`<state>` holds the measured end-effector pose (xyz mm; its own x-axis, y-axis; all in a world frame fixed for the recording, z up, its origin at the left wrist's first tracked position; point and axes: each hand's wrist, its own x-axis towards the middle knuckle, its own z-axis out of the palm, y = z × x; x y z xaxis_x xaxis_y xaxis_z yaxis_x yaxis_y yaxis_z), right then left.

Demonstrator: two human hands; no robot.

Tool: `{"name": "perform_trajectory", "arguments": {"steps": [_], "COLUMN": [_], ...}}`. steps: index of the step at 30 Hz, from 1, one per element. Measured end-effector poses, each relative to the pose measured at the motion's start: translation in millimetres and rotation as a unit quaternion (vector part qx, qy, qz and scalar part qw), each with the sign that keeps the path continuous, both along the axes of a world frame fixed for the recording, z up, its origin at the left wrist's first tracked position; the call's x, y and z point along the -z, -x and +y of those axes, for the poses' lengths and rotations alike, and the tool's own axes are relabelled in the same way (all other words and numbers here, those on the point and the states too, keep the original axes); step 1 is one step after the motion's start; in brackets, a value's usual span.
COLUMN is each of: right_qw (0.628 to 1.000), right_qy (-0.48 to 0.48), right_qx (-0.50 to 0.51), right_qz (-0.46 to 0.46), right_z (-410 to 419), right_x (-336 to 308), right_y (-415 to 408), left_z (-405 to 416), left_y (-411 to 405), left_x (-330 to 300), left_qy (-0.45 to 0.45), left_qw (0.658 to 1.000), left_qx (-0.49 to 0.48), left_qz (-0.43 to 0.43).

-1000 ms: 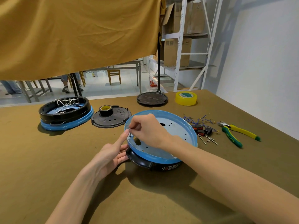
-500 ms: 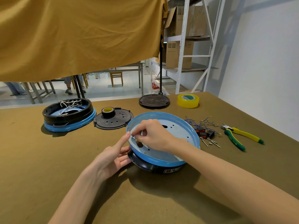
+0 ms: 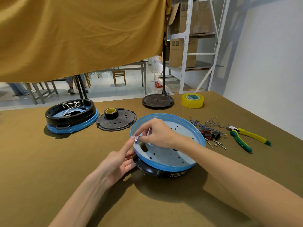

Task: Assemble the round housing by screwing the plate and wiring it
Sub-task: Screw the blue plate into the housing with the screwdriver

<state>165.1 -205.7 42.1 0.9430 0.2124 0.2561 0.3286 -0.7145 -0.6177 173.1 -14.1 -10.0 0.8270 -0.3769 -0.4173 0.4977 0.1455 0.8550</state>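
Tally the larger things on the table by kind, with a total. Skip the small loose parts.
Round housings: 2, one under the hands, one at far left
Black round plates: 2, one beside the left housing, one at the far edge
Tape rolls: 2, black and yellow
Pliers: 1
Total: 7

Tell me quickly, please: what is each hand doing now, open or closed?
Left hand: open, index fingertip touching the white wire end, other fingers against the round housing.
Right hand: closed, pinching the white wire end.
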Motion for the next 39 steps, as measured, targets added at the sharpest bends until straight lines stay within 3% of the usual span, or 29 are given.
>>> {"name": "perform_trajectory", "arguments": {"steps": [15,24,39], "right_qw": [0.999,0.998,0.993], "right_qy": [0.036,-0.028,0.012], "right_qx": [0.001,0.046,0.076], "right_qz": [-0.013,0.038,0.091], "right_z": [7,-1,13], "right_x": [2,2,-12], "right_y": [4,-10,-13], "left_z": [-4,7,6], "left_y": [5,-7,1], "left_x": [-10,6,-2], "left_qy": [-0.022,0.077,0.112], "left_qw": [1.0,0.993,0.985], "left_qx": [-0.006,-0.001,-0.007], "left_qz": [0.019,0.089,0.131]}}
